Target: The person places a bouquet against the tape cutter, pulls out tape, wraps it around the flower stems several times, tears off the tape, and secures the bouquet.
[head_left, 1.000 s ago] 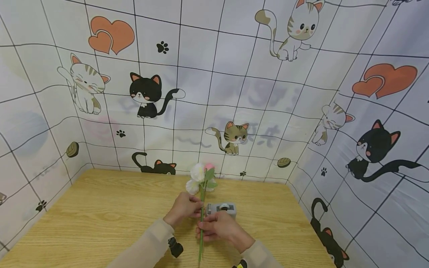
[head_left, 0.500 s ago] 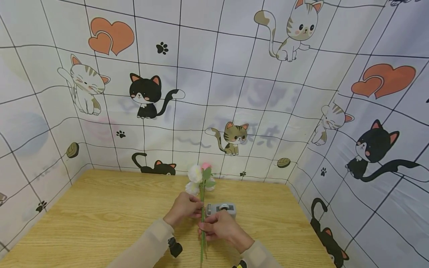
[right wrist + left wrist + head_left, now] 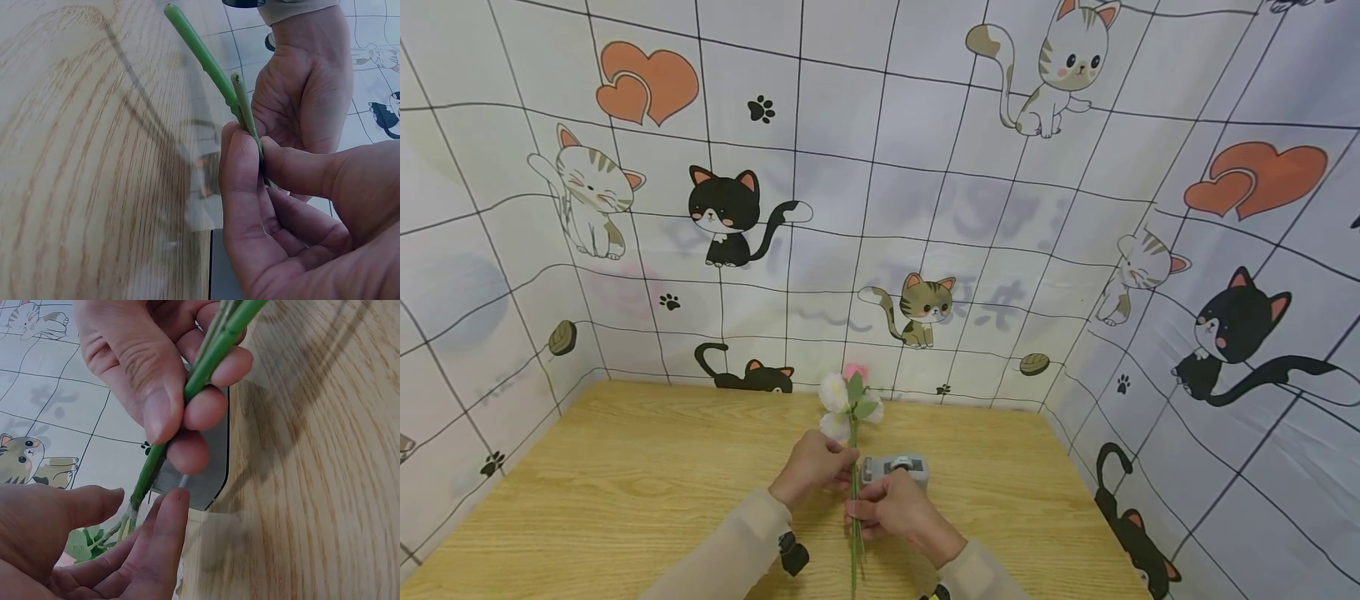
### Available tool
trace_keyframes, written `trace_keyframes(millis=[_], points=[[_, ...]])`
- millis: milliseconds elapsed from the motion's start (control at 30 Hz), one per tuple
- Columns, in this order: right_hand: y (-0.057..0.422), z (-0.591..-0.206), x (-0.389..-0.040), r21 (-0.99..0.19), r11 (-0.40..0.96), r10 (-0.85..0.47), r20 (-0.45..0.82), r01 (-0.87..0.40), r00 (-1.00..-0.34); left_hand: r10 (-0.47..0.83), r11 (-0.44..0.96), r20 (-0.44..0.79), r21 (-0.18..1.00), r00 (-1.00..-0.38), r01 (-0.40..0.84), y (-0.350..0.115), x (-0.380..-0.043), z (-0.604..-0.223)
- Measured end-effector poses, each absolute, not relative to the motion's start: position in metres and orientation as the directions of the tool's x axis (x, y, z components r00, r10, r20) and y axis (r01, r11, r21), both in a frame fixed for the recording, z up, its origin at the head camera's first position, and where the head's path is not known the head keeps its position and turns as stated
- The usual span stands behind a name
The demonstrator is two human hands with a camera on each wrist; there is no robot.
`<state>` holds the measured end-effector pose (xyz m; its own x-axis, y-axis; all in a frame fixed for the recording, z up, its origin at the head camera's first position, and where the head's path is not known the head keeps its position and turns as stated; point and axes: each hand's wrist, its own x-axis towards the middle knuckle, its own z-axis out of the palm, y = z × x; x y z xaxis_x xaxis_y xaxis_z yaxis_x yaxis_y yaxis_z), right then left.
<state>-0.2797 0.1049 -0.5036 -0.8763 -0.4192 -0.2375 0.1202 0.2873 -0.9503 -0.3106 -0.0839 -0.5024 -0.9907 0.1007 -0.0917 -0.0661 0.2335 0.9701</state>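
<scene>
Stems (image 3: pixel 853 552) pinched in right hand (image 3: pixel 898 510), just nearside of tape dispenser (image 3: pixel 887 463). Long axis runs near to far, passing just left of dispenser; blossoms (image 3: pixel 833 392) beyond it. Left hand (image 3: pixel 811 465), left of dispenser, is nearer blossoms: fingers extended, thumb apart, stems between.

The head view is bright and even; both wrist views are dimmer. Soft shadows streak the worktop (image 3: pixel 62 187), and the leaves (image 3: pixel 78 547) look perhaps slightly blurred.
</scene>
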Motion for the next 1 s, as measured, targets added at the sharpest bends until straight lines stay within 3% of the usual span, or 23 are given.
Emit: trace_keyframes(millis=[667, 1000], points=[[0.1009, -0.5058, -0.2808, -0.929, 0.366, -0.4, -0.21, 0.055, -0.892, 0.043, 0.268, -0.105, 0.959, -0.994, -0.09, -0.0792, -0.3169, -0.511], [0.1014, -0.5049, -0.2796, -0.916, 0.396, -0.386, -0.228, 0.063, -0.894, -0.001, 0.349, -0.131, 0.929, -0.991, -0.123, -0.0736, -0.3184, -0.5126]])
